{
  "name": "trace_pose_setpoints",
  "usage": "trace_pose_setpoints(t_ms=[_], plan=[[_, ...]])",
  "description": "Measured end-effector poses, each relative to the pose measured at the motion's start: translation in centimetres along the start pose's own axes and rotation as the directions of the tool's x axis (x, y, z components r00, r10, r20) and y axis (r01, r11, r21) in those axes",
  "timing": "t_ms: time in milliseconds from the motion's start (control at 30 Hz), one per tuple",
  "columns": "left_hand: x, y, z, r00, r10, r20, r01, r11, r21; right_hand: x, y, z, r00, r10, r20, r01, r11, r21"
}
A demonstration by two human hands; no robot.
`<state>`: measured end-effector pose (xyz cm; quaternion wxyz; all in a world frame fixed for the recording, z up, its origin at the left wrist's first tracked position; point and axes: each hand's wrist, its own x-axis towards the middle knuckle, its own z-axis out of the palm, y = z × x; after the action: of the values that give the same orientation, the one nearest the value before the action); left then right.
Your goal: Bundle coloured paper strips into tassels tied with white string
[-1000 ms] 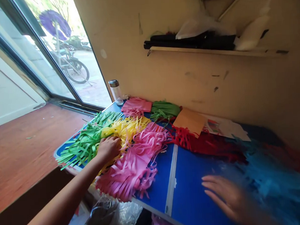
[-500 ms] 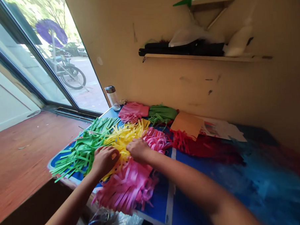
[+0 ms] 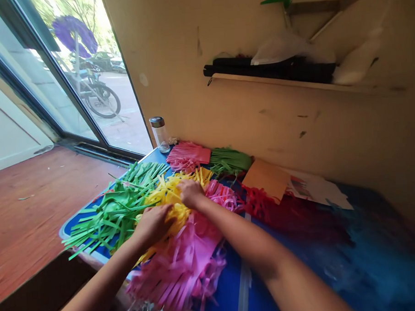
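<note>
Yellow fringed strips [image 3: 166, 189] lie in the middle of the blue table, between green fringed strips [image 3: 120, 203] on the left and pink fringed material [image 3: 184, 262] in front. My left hand [image 3: 155, 224] is closed at the near edge of the yellow strips, its fingertips partly hidden; what it grips cannot be made out. Just beyond it, my right hand [image 3: 191, 193] is closed on the yellow strips, near their back part. More pink fringe [image 3: 223, 195] lies right of my right hand.
A lidded clear jar [image 3: 160, 134] stands at the table's back left corner. Behind lie a pink bundle [image 3: 188, 155], a dark green bundle [image 3: 230, 160] and an orange sheet [image 3: 266, 178]. Red and blue material covers the right side. A shelf [image 3: 276, 83] hangs on the wall.
My right hand has moved up and away over the yellow strips. My left hand has shifted slightly right and down. The view has turned slightly.
</note>
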<state>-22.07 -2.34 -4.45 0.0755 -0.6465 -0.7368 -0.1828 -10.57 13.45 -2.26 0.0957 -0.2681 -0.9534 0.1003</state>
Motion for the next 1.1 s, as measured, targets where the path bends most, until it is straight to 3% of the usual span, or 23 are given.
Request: trace_pose_setpoints(t_ms=[100,167,267,433,600,767,967,1100], plan=[[-0.3,-0.1,0.0,0.996,0.013,0.085,-0.015,1.0,0.022,-0.1,2.6,-0.9,0.971,0.195,-0.138,-0.194,0.981,0.015],[-0.1,-0.8,-0.5,0.997,-0.032,0.072,0.028,0.998,0.061,-0.9,3.4,-1.3,0.955,0.22,-0.2,-0.218,0.975,0.032],[2.4,-1.3,-0.7,0.997,-0.018,0.08,0.011,0.995,0.097,-2.3,2.8,-1.2,0.937,0.193,-0.29,-0.16,0.978,0.134],[7.1,-0.7,0.6,0.949,0.214,0.231,-0.231,0.971,0.052,-4.6,1.5,-1.3,0.915,0.122,-0.385,-0.006,0.957,0.289],[8.1,-0.9,0.9,0.906,0.301,0.299,-0.32,0.947,0.014,-7.5,2.6,-2.3,0.927,0.106,-0.361,0.015,0.948,0.318],[9.0,-1.3,0.1,0.902,0.298,0.312,-0.31,0.951,-0.011,-9.0,2.5,-1.6,0.958,0.044,-0.283,0.041,0.957,0.287],[9.9,-2.9,-2.0,0.912,0.248,0.327,-0.242,0.968,-0.06,-9.9,2.0,-0.6,0.97,-0.041,-0.241,0.092,0.974,0.206],[10.1,-4.1,-3.6,0.947,0.113,0.3,-0.105,0.994,-0.045,-9.9,1.7,-0.6,0.96,-0.193,-0.205,0.224,0.965,0.137]])
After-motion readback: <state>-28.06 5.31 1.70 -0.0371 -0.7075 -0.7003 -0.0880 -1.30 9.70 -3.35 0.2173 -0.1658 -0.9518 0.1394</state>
